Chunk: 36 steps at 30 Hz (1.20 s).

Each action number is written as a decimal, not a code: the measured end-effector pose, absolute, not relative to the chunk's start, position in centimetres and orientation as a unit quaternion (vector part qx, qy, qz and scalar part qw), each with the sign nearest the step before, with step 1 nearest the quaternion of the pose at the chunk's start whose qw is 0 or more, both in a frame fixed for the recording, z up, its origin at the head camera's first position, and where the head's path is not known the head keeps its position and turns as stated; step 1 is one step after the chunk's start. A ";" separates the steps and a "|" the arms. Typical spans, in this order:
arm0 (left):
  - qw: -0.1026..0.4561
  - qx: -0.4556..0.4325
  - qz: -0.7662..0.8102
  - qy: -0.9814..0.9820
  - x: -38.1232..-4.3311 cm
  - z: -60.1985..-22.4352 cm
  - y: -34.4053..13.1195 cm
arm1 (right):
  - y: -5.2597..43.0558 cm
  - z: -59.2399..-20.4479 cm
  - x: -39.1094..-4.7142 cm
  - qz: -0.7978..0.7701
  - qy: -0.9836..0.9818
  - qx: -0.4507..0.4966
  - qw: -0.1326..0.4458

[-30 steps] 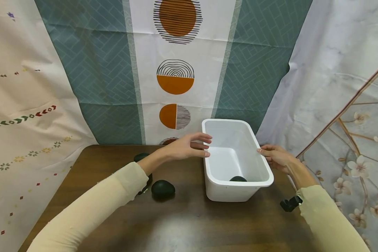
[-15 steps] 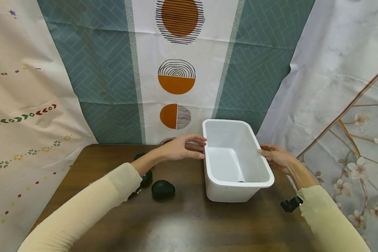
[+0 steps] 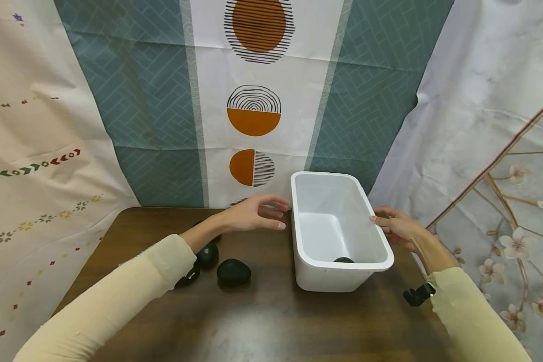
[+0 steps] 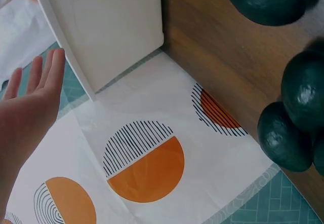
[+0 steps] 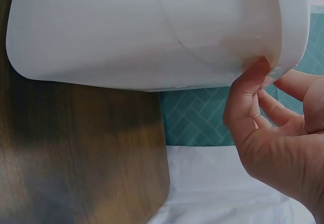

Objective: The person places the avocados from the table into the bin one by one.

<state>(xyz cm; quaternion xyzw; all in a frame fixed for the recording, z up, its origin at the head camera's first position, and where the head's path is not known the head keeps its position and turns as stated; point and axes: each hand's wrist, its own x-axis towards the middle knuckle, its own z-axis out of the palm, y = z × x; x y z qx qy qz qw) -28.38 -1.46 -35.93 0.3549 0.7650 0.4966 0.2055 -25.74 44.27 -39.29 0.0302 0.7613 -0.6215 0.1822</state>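
A white plastic bin [image 3: 326, 277] stands on the brown table, with one dark avocado [image 3: 344, 260] partly visible inside behind the near rim. My right hand [image 3: 399, 229] pinches the bin's right rim between thumb and fingers, which the right wrist view shows close up at the rim [image 5: 291, 36]. Left of the bin, my left hand [image 3: 257, 213] is held in the air, fingers extended and holding nothing, a short gap from the left rim. Beneath and beside the left forearm lie several dark green avocados, one [image 3: 233, 273] separate and others [image 4: 306, 89] bunched together, partly hidden by the sleeve.
The wooden table [image 3: 271, 322] ends at the back against a hanging patterned cloth [image 3: 253, 166], close behind the bin. Another cloth with printed blossoms [image 3: 516, 241] hangs at the right, and a cream one [image 3: 40, 151] at the left.
My left hand has drawn back leftward from the bin's rim. Inside, the avocado slipped almost out of sight, then showed again. The right hand has kept its hold on the rim.
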 end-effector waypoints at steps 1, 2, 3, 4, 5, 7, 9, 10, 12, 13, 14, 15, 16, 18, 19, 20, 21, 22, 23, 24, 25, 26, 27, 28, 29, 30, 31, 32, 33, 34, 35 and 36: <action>0.204 0.357 0.494 0.766 -28.4 -36.0 -1.6 | 44.3 -39.3 -25.7 -0.622 0.761 0.030 0.183; 0.204 0.358 0.491 0.767 -28.4 -36.0 -1.7 | 44.3 -39.3 -25.7 -0.621 0.761 0.030 0.183; 0.205 0.358 0.488 0.769 -28.5 -36.0 -1.8 | 44.3 -39.3 -25.7 -0.621 0.761 0.031 0.184; 0.203 0.361 0.485 0.770 -28.5 -36.1 -1.9 | 44.3 -39.3 -25.8 -0.620 0.762 0.032 0.184; 0.202 0.362 0.481 0.772 -28.5 -36.1 -2.0 | 44.3 -39.3 -25.8 -0.620 0.762 0.032 0.185; 0.197 0.365 0.473 0.777 -28.6 -36.2 -2.1 | 44.3 -39.2 -25.8 -0.619 0.762 0.030 0.186; 0.190 0.367 0.463 0.785 -28.6 -36.4 -2.4 | 44.3 -39.1 -25.8 -0.620 0.761 0.029 0.186; 0.184 0.368 0.456 0.789 -28.6 -36.4 -2.5 | 44.3 -39.1 -25.8 -0.621 0.761 0.029 0.186; 0.175 0.366 0.438 0.802 -28.6 -36.7 -2.7 | 44.2 -39.0 -25.8 -0.621 0.761 0.030 0.186; 0.172 0.366 0.430 0.807 -28.5 -36.8 -2.8 | 44.2 -39.0 -25.8 -0.620 0.762 0.031 0.185; 0.169 0.367 0.422 0.812 -28.5 -36.9 -3.0 | 44.2 -39.0 -25.8 -0.620 0.762 0.032 0.185; 0.166 0.368 0.414 0.816 -28.5 -37.1 -3.1 | 44.2 -39.0 -25.7 -0.619 0.763 0.032 0.184; 0.163 0.368 0.407 0.820 -28.5 -37.2 -3.2 | 44.1 -39.1 -25.7 -0.618 0.764 0.034 0.184; 0.161 0.368 0.396 0.826 -28.4 -37.5 -3.4 | 44.2 -39.1 -25.7 -0.616 0.765 0.034 0.183; 0.161 0.368 0.393 0.828 -28.4 -37.7 -3.5 | 44.2 -39.1 -25.7 -0.615 0.766 0.034 0.183; 0.158 0.367 0.387 0.831 -28.4 -37.8 -3.6 | 44.2 -39.1 -25.7 -0.615 0.766 0.033 0.184; 0.157 0.366 0.383 0.834 -28.4 -37.9 -3.7 | 44.2 -39.2 -25.7 -0.615 0.766 0.034 0.183; 0.156 0.365 0.378 0.836 -28.4 -38.1 -3.9 | 44.2 -39.2 -25.7 -0.615 0.766 0.034 0.184; 0.155 0.364 0.372 0.840 -28.4 -38.2 -4.0 | 44.2 -39.2 -25.7 -0.615 0.766 0.033 0.184; 0.154 0.363 0.366 0.843 -28.4 -38.4 -4.1 | 44.2 -39.2 -25.7 -0.616 0.765 0.033 0.184; 0.154 0.365 0.363 0.843 -28.4 -38.5 -4.3 | 44.2 -39.3 -25.8 -0.616 0.765 0.033 0.185; 0.154 0.367 0.360 0.844 -28.4 -38.6 -4.4 | 44.2 -39.3 -25.8 -0.617 0.765 0.033 0.185; 0.155 0.370 0.357 0.844 -28.3 -38.7 -4.6 | 44.3 -39.3 -25.8 -0.616 0.765 0.034 0.184; 0.156 0.371 0.352 0.845 -28.3 -38.9 -4.7 | 44.3 -39.3 -25.7 -0.617 0.765 0.035 0.185; 0.157 0.373 0.348 0.846 -28.3 -39.0 -4.8 | 44.3 -39.3 -25.7 -0.617 0.764 0.036 0.185; 0.157 0.375 0.345 0.846 -28.2 -39.1 -4.9 | 44.3 -39.3 -25.7 -0.616 0.764 0.037 0.185; 0.160 0.376 0.343 0.846 -28.2 -39.2 -5.0 | 44.3 -39.3 -25.7 -0.616 0.765 0.037 0.185; 0.161 0.377 0.338 0.847 -28.2 -39.4 -5.2 | 44.3 -39.2 -25.6 -0.616 0.765 0.037 0.185; 0.161 0.377 0.331 0.850 -28.2 -39.5 -5.3 | 44.3 -39.2 -25.6 -0.615 0.765 0.038 0.184; 0.161 0.378 0.325 0.852 -28.1 -39.7 -5.4 | 44.2 -39.2 -25.6 -0.616 0.765 0.037 0.184; 0.162 0.380 0.318 0.853 -28.1 -39.8 -5.5 | 44.2 -39.2 -25.6 -0.616 0.765 0.037 0.184; 0.160 0.384 0.308 0.856 -28.0 -39.9 -5.7 | 44.2 -39.2 -25.6 -0.615 0.766 0.037 0.183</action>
